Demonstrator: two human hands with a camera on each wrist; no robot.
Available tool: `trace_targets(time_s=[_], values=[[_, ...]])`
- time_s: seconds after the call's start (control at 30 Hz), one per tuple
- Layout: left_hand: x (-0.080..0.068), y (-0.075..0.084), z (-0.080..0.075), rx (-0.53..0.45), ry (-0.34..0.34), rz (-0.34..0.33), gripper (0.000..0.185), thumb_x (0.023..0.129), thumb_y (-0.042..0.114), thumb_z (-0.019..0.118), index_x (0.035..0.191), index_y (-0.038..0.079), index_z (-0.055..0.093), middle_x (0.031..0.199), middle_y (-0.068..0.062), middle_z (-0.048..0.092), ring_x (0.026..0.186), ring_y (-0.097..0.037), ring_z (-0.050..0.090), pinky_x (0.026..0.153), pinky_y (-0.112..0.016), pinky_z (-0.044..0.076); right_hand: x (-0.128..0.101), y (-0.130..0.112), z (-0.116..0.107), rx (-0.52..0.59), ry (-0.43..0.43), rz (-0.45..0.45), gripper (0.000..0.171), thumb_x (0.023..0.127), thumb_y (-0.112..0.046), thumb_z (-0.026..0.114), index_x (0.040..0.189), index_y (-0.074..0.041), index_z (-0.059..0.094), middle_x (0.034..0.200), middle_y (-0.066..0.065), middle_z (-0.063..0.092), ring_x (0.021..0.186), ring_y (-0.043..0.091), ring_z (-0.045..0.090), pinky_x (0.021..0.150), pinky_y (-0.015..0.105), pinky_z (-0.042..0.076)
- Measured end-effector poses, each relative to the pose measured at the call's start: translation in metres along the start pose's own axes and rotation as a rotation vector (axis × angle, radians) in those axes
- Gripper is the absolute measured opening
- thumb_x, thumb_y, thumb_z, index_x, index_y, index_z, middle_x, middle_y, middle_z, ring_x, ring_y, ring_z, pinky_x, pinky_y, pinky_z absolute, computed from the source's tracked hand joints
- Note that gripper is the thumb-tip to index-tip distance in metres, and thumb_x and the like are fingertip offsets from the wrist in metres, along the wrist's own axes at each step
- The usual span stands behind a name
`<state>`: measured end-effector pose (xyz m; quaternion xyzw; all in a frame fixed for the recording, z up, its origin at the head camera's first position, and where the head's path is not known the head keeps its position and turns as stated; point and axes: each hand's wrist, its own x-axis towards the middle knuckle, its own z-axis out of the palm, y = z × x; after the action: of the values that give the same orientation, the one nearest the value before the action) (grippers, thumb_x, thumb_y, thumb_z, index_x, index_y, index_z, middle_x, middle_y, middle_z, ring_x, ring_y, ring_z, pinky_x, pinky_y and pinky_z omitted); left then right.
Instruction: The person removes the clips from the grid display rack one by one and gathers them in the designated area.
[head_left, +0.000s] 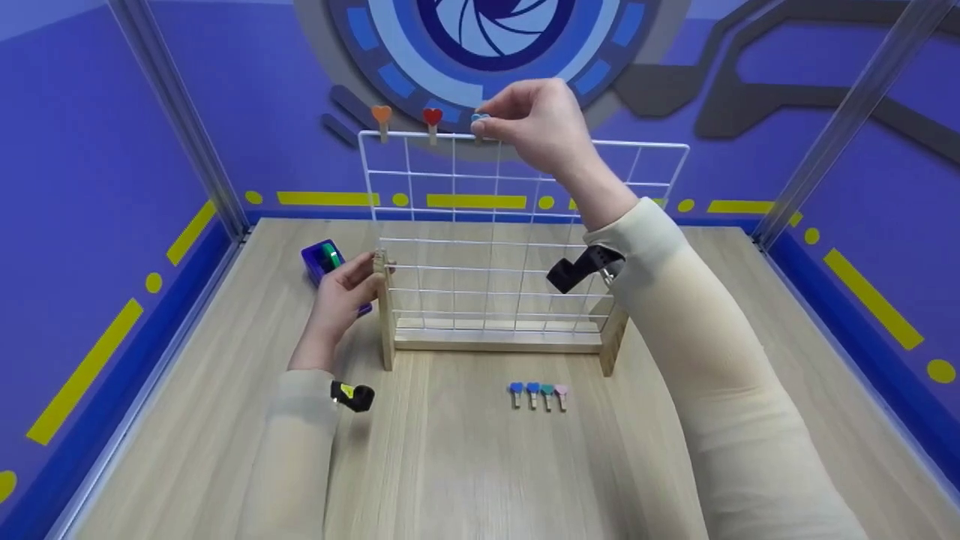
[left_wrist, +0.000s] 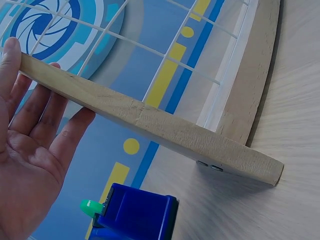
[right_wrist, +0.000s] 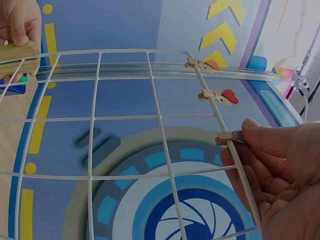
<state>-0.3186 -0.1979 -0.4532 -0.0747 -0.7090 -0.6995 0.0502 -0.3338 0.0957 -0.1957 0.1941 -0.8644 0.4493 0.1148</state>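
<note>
Your right hand (head_left: 536,124) is up at the top wire of the grid (head_left: 517,225), thumb and fingers pinched on a blue peg (head_left: 480,120) that sits on that wire. In the right wrist view the peg (right_wrist: 231,138) straddles the wire, its wooden end poking out from under your fingertips (right_wrist: 260,137). Two more pegs are clipped on the same wire to its left: a red one (head_left: 432,120) next to it and an orange one (head_left: 382,118) beyond.

Your left hand (head_left: 346,294) rests against the grid's left post (head_left: 386,307), fingers relaxed and straight along the wood, not curled round it; the left wrist view shows the open palm (left_wrist: 30,150) beside the post (left_wrist: 150,125).

Just behind that hand sits a blue box (head_left: 322,259) with something green in it. Four spare pegs (head_left: 538,394) lie in a row on the table (head_left: 465,465) in front of the grid.
</note>
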Motion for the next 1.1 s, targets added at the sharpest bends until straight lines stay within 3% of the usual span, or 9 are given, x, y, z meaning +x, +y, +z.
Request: trace_targets(time_s=[0.13, 0.4, 0.63, 0.87, 1.1], values=[[0.000, 0.000, 0.001, -0.012, -0.006, -0.001, 0.050, 0.102, 0.016, 0.064, 0.150, 0.005, 0.052, 0.133, -0.006, 0.071, 0.112, -0.002, 0.069, 0.096, -0.022, 0.059, 0.000, 0.003, 0.001, 0.038, 0.025, -0.021, 0.016, 0.092, -0.021, 0.079, 0.102, -0.008, 0.079, 0.097, 0.002, 0.078, 0.085, 0.010, 0.069, 0.081, 0.021, 0.057], [0.002, -0.002, 0.001, 0.030, 0.013, -0.017, 0.053, 0.103, 0.012, 0.062, 0.153, 0.004, 0.047, 0.147, -0.021, 0.059, 0.109, 0.004, 0.067, 0.094, -0.019, 0.058, 0.000, 0.009, 0.003, 0.163, 0.075, -0.100, 0.008, 0.090, -0.016, 0.081, 0.091, -0.008, 0.080, 0.083, -0.005, 0.076, 0.076, 0.011, 0.067, 0.070, 0.021, 0.053], [0.001, -0.002, 0.000, 0.028, 0.011, -0.012, 0.053, 0.102, 0.017, 0.064, 0.152, 0.005, 0.049, 0.144, -0.019, 0.062, 0.110, 0.003, 0.067, 0.094, -0.019, 0.058, -0.002, 0.014, 0.000, 0.367, 0.077, -0.196, 0.011, 0.091, -0.007, 0.079, 0.098, 0.000, 0.077, 0.088, 0.000, 0.078, 0.083, 0.015, 0.075, 0.080, 0.022, 0.061], [0.001, -0.001, 0.001, 0.033, 0.012, -0.011, 0.052, 0.103, 0.019, 0.064, 0.152, 0.006, 0.050, 0.142, -0.019, 0.063, 0.110, 0.001, 0.068, 0.094, -0.020, 0.058, -0.012, 0.018, -0.003, 0.436, 0.094, -0.256, 0.014, 0.092, -0.006, 0.077, 0.104, 0.001, 0.077, 0.089, 0.004, 0.078, 0.082, 0.014, 0.075, 0.085, 0.025, 0.063], [0.000, -0.001, 0.002, 0.010, 0.005, -0.006, 0.053, 0.102, 0.017, 0.064, 0.151, 0.005, 0.050, 0.141, -0.017, 0.065, 0.111, 0.000, 0.068, 0.095, -0.020, 0.058, -0.021, 0.027, -0.002, 0.470, 0.063, -0.300, 0.016, 0.092, -0.006, 0.076, 0.108, -0.002, 0.075, 0.086, 0.002, 0.077, 0.079, 0.018, 0.076, 0.080, 0.030, 0.065]])
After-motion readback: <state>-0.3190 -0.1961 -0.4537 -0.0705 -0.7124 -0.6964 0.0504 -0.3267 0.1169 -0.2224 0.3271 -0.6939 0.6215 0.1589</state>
